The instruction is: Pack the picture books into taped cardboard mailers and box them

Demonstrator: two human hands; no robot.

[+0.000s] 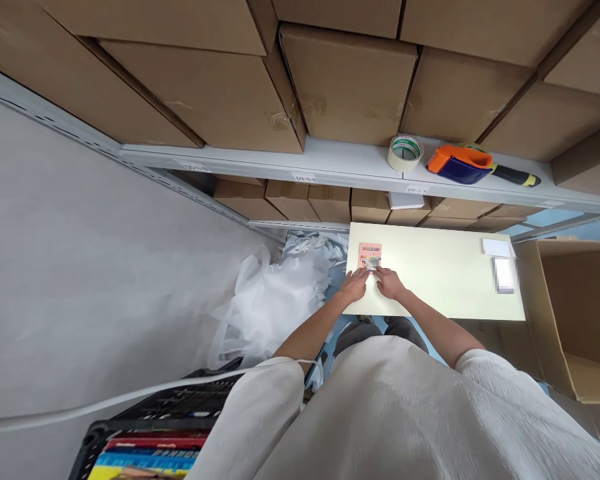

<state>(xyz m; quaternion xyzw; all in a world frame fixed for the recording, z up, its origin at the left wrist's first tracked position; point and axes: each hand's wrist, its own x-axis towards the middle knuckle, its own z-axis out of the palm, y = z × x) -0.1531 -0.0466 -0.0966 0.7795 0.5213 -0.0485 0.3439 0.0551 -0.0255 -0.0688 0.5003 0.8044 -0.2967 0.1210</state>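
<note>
A small pink booklet (370,256) with a picture on its cover lies flat at the left end of the pale tabletop (430,270). My left hand (355,285) rests at its lower left corner, fingertips stretched onto the cover. From the other side, my right hand (390,283) touches the lower right edge, with its fingers extended and the thumb apart from them. Neither hand lifts the booklet. The fingertips are too small to show fine detail.
Cardboard boxes (347,87) fill the shelves ahead. A tape roll (405,153) and an orange tape dispenser (460,165) sit on the shelf edge. White plastic wrap (280,300) lies left. An open carton (575,320) stands right; a black crate (155,407) holds books.
</note>
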